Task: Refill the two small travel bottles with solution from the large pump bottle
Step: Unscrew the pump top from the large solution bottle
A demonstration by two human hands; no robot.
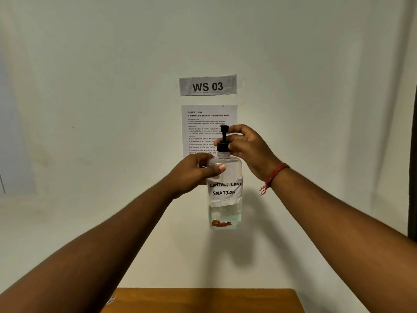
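Left hand (198,171) grips the bottle (224,195); right hand (244,143) pinches the pump collar (223,147) — keep it upright, unscrew gently.

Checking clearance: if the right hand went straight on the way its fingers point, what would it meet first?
The right hand points leftward, fingers already gripping the black pump collar of the pump bottle; so it meets that collar.

A brown wooden table (203,300) occupies the bottom edge of the view. A small pale object (111,300), too blurred to identify, lies at its left edge.
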